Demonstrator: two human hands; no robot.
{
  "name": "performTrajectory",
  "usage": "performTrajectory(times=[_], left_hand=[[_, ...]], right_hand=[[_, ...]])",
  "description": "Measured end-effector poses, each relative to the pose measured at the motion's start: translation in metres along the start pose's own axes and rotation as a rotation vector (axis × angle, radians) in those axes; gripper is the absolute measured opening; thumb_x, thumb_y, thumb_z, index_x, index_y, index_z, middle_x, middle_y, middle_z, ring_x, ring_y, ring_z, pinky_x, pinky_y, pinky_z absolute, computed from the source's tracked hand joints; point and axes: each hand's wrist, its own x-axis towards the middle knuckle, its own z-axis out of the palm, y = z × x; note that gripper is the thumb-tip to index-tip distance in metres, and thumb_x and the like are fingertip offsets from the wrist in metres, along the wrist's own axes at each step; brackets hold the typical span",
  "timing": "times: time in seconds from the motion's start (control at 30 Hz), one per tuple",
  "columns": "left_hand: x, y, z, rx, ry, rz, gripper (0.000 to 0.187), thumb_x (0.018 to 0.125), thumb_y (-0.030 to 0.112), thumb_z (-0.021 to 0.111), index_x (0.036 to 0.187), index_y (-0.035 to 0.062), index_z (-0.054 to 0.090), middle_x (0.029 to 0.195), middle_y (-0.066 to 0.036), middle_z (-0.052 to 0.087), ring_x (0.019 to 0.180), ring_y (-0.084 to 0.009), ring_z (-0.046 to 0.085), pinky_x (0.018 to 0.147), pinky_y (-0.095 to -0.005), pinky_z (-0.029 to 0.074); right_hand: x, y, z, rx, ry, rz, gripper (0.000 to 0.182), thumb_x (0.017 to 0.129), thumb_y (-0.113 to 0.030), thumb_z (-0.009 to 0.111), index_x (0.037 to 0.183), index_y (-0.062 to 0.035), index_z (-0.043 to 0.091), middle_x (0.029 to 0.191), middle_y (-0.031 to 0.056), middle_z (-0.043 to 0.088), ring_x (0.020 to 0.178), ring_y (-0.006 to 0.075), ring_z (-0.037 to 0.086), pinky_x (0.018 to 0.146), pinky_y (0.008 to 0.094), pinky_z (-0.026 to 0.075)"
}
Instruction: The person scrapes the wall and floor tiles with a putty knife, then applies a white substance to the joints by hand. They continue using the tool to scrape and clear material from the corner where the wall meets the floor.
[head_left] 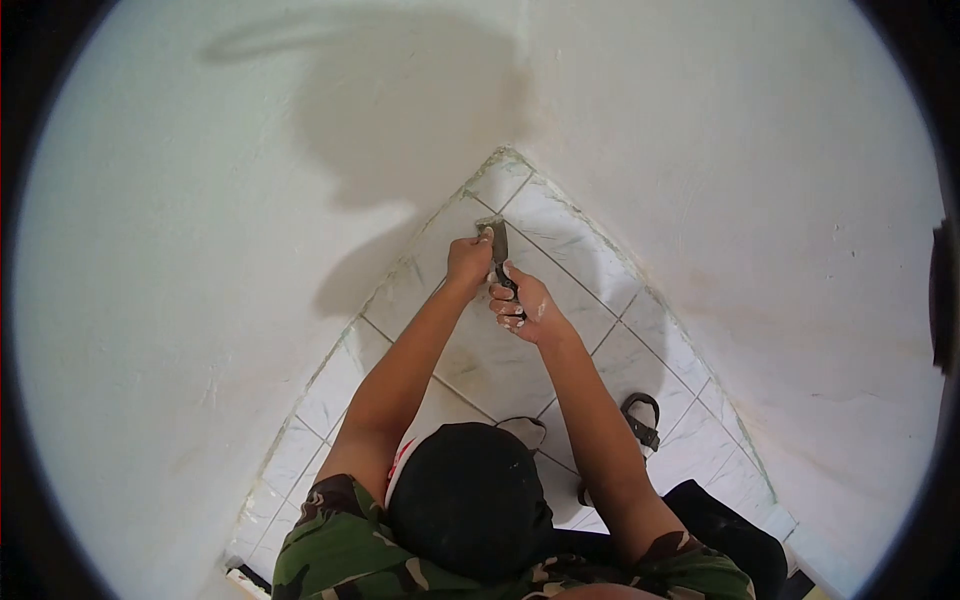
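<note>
My right hand (525, 304) is wrapped around the black handle of a putty knife (500, 246). The knife's grey blade points away from me toward the corner, with pale filler along its far end. My left hand (470, 262) is closed at the left side of the blade, its thumb pressed against the metal near the tip. Whitish smears cover the fingers of my right hand. Both hands are over the white tiled floor (500, 350), close to where the two walls meet.
Pale walls, the left wall (180, 300) and the right wall (760, 250), rise on both sides and meet at a corner. Rough filler edges run along their bases. A sandaled foot (641, 420) stands on the tiles. A dark object (940, 300) sits at the far right.
</note>
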Motion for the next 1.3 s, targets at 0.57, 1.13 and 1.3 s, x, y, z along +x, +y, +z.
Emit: performTrajectory(times=[0.57,1.13,1.3], left_hand=[[0.047,0.044,-0.011,0.053,0.033,-0.09,0.042,0.083,0.031,0.064,0.079,-0.0107,0.063,0.073,-0.017,0.064,0.06,-0.0251,0.062,0.051,-0.0415,0.048],[0.058,0.043,0.022,0.072,0.06,0.062,0.046,0.089,0.033,0.054,0.084,-0.0113,0.065,0.086,-0.026,0.066,0.075,-0.0347,0.066,0.067,-0.0405,0.051],[0.08,0.045,0.025,0.479,-0.001,0.151,0.043,0.087,0.028,0.058,0.085,-0.0142,0.063,0.084,-0.023,0.067,0.071,-0.0299,0.066,0.064,-0.0413,0.051]], right_hand=[[0.06,-0.032,0.056,0.083,0.256,-0.025,0.031,0.099,-0.028,0.035,0.071,-0.0142,0.036,0.053,-0.0049,0.027,0.04,0.0095,0.024,0.034,0.0261,0.019],[0.05,-0.059,0.024,0.084,0.104,-0.018,0.037,0.1,-0.032,0.033,0.068,-0.0143,0.034,0.051,-0.0045,0.027,0.039,0.0084,0.023,0.032,0.0246,0.018],[0.052,-0.059,0.023,0.113,0.089,-0.066,0.037,0.1,-0.031,0.035,0.066,-0.0151,0.034,0.052,-0.0041,0.027,0.039,0.01,0.024,0.035,0.0255,0.019]])
